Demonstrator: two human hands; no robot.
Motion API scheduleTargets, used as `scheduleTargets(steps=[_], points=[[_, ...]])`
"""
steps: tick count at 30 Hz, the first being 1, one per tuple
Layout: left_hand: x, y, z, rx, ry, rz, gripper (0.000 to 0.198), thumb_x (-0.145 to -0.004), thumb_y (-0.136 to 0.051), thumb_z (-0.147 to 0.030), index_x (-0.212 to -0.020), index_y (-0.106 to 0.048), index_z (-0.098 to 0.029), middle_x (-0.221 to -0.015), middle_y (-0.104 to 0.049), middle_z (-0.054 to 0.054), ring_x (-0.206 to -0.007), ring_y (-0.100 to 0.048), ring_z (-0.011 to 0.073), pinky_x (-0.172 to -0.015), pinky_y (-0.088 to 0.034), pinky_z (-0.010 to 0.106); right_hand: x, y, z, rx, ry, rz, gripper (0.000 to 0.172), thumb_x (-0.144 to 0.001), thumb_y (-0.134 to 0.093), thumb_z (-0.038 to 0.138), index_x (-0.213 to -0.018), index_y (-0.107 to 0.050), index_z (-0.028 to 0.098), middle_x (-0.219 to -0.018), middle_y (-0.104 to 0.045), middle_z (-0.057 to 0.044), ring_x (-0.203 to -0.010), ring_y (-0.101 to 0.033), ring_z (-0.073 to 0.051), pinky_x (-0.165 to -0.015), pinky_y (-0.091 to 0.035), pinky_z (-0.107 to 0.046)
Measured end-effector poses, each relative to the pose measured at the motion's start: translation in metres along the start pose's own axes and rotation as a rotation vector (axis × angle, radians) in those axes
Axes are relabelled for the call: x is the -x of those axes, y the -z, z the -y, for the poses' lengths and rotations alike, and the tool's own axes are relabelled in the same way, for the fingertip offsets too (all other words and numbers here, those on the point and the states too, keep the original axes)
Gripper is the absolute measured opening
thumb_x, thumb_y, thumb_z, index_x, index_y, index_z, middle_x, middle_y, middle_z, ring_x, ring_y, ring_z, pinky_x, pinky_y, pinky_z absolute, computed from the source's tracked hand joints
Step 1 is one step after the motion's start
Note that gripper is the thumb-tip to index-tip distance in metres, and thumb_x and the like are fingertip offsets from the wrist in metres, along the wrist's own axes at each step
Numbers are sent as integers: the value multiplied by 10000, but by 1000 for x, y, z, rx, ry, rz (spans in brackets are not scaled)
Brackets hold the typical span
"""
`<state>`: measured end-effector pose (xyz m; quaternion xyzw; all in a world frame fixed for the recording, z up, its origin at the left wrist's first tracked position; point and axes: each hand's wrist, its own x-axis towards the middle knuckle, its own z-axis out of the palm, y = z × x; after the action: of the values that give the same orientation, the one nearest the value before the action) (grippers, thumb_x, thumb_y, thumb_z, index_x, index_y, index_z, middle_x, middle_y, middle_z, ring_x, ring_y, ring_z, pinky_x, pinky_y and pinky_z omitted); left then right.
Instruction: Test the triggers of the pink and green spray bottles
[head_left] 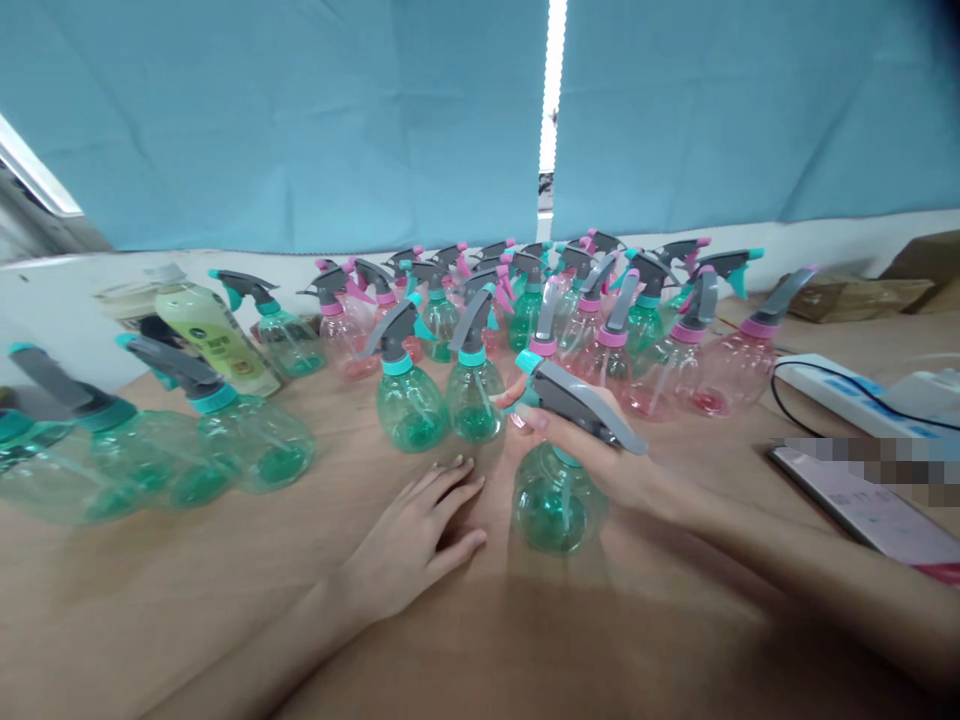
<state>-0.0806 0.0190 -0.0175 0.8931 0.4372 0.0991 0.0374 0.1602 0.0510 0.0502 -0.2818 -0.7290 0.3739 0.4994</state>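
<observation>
My right hand (592, 440) is wrapped round the neck of a green spray bottle (553, 510) with a grey and teal trigger head, upright near the table's middle. My left hand (420, 535) lies with fingers spread on the wooden table (360, 650), holding nothing, to the left of that bottle. Just beyond my left fingertips stand two more green bottles, one at the left (411, 405) and one at the right (475, 400). Part of my right hand's grip is hidden behind the trigger head.
Several pink (667, 380) and green spray bottles crowd the back. More green bottles (255, 440) stand at the left beside a labelled bottle (217, 335). On the right are a power strip (847, 395), a phone (870, 505) and cardboard boxes (855, 297).
</observation>
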Motion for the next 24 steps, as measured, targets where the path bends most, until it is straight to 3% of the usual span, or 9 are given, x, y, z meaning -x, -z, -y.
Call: scheduleTargets(steps=[24], points=[[-2,4,-2,-19,12,38,539,-979,-428,-503,-1398,-472,-167,-1492,-452,115,-1375,-417,281,-1133,-355,502,0,1,1,-32,-7,10,84,-906,-570,312,-941,-597,241,-620,-443,67,-504,-369,-110,-616,-413,-308]])
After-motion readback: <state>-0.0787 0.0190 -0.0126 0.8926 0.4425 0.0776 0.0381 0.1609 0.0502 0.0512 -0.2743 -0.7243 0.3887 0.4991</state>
